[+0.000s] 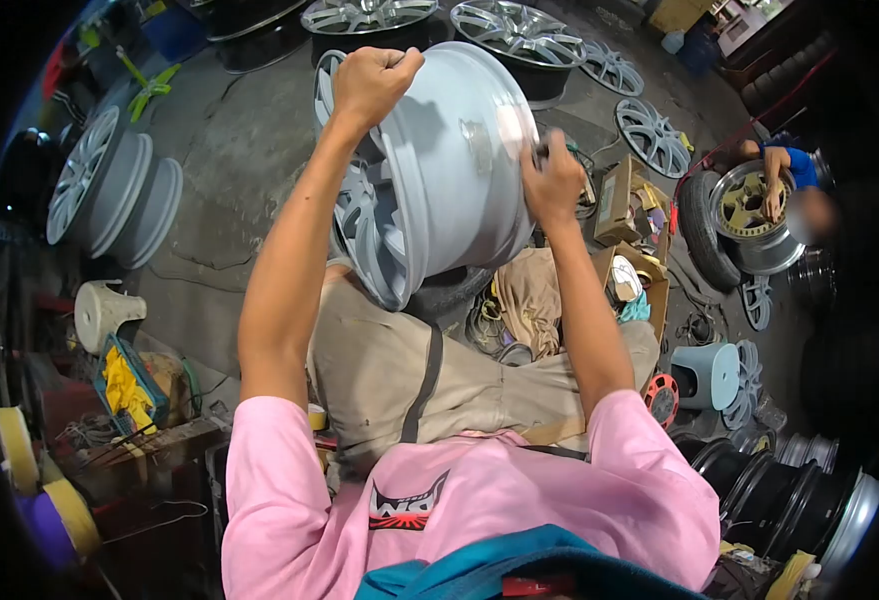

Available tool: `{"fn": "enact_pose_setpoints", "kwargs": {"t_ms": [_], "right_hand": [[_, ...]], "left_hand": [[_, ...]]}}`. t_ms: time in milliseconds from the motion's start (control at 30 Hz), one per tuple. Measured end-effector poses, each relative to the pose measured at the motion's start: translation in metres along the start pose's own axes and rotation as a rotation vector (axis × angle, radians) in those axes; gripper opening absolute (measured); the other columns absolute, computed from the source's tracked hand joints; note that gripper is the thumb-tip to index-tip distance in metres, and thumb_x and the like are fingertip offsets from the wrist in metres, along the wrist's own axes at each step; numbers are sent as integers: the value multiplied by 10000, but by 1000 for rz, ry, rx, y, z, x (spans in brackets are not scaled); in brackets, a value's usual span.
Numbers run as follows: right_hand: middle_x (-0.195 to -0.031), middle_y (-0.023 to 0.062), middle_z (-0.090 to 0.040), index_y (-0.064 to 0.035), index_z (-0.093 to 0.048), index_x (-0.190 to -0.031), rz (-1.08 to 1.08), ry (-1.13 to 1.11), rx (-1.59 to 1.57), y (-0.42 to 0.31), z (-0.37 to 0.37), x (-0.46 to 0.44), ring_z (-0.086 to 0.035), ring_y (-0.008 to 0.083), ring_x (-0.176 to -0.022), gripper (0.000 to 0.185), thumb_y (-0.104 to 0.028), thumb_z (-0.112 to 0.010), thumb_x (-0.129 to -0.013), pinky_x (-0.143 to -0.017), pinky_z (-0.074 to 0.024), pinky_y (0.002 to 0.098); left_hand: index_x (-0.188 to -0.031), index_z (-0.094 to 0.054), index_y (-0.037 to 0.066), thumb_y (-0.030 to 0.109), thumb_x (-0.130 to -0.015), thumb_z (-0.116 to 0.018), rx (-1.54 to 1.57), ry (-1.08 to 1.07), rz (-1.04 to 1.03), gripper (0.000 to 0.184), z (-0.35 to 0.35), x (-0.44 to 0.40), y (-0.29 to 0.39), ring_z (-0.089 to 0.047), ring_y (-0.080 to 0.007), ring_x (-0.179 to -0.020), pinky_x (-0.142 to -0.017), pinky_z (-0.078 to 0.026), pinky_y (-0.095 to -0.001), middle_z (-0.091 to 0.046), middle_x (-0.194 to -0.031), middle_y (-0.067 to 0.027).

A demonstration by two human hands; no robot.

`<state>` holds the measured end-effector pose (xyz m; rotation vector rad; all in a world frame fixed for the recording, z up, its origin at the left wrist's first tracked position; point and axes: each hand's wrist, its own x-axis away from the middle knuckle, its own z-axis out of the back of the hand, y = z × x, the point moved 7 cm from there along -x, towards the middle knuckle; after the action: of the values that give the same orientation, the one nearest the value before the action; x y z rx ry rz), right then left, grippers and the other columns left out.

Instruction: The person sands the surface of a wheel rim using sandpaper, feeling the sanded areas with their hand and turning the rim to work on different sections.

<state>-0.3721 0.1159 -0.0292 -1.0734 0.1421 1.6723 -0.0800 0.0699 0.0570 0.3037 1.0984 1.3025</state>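
Observation:
A grey alloy wheel rim (449,150) stands tilted in front of me above my lap, its spoked face to the left and its smooth barrel to the right. My left hand (374,85) is closed on the upper edge of the rim's spoked side. At the barrel's right edge is my right hand (554,180), its fingers bent and closed against the metal. A dark bit shows at those fingers, slightly blurred, and I cannot make out what it is. A duller patch (476,145) marks the barrel between both hands.
Open cardboard boxes (619,205) with supplies stand to the right. Several wheel rims (519,35) lie at the back, and more stand at left (109,185). A co-worker (794,170) handles a gold-centred wheel (754,215). Stools (704,375) (104,315) flank me.

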Motion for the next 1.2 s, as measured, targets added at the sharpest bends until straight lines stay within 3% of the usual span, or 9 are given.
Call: {"fn": "enact_pose_setpoints", "kwargs": {"t_ms": [133, 367, 533, 633, 733, 933, 1033, 1133, 1200], "right_hand": [[-802, 176, -694, -5, -621, -948, -193, 100, -235, 5, -38, -79, -672, 354, -731, 439, -356, -848, -816, -676, -519, 463], [-797, 141, -684, 45, -650, -888, -594, 44, -708, 53, -42, 18, -586, 235, -710, 520, -404, -894, -791, -685, -496, 382], [-884, 202, -718, 45, -669, -822, -506, -49, -536, 41, -61, -47, -663, 261, -817, 598, -504, -896, -749, -761, -519, 419], [-804, 112, -715, 22, -707, -863, -532, -143, -323, 26, -47, -56, -628, 202, -716, 556, -491, -899, -769, -701, -510, 382], [-851, 243, -696, 25, -634, -784, -511, -39, -135, 22, -15, -8, -659, 442, -813, 654, -593, -845, -757, -745, -492, 515], [-662, 83, -616, 20, -682, -859, -700, 10, -351, 76, 40, 130, -577, 176, -646, 552, -503, -855, -827, -639, -481, 379], [-691, 52, -645, 11, -714, -892, -1044, 48, -683, 115, 52, 164, -535, 165, -632, 533, -501, -852, -831, -631, -468, 355], [-667, 75, -631, 12, -672, -827, -956, 7, -549, 138, 46, 178, -552, 186, -616, 534, -492, -847, -833, -631, -473, 379], [-662, 94, -623, 12, -643, -793, -920, -44, -498, 151, 21, 195, -560, 199, -622, 548, -495, -846, -828, -641, -475, 387]], "left_hand": [[-516, -513, 47, 436, -890, -637, -4, 16, 12, 554, 10, 0, -2, -425, -162, -442, -512, -350, -362, -432, -449, -20], [-517, -520, 41, 424, -893, -643, 12, 23, 14, 551, 6, 2, 2, -409, -150, -450, -514, -346, -358, -429, -451, -17], [-527, -487, 44, 417, -941, -674, 39, 46, -15, 588, 5, 0, 3, -369, -77, -480, -506, -318, -328, -382, -472, 39], [-529, -491, 39, 410, -946, -673, 19, 59, -29, 588, 10, -1, 0, -371, -71, -483, -500, -316, -329, -379, -482, 44], [-559, -563, 29, 423, -908, -642, 1, 33, 14, 532, 9, -4, -10, -446, -149, -462, -528, -369, -356, -455, -474, -31], [-590, -593, 17, 436, -910, -624, -85, -33, 6, 528, 8, -4, -5, -487, -158, -488, -571, -416, -361, -471, -492, -51], [-639, -630, 22, 429, -909, -618, -252, -112, -23, 489, 9, -8, 1, -591, -242, -541, -624, -469, -396, -552, -541, -108], [-906, -758, 80, 441, -920, -634, -621, -360, -132, 382, -9, -13, 15, -714, -381, -831, -758, -538, -465, -735, -847, -150], [-979, -767, 100, 468, -933, -634, -676, -355, -295, 394, -26, -7, 37, -715, -357, -908, -811, -535, -468, -733, -977, -137]]}}
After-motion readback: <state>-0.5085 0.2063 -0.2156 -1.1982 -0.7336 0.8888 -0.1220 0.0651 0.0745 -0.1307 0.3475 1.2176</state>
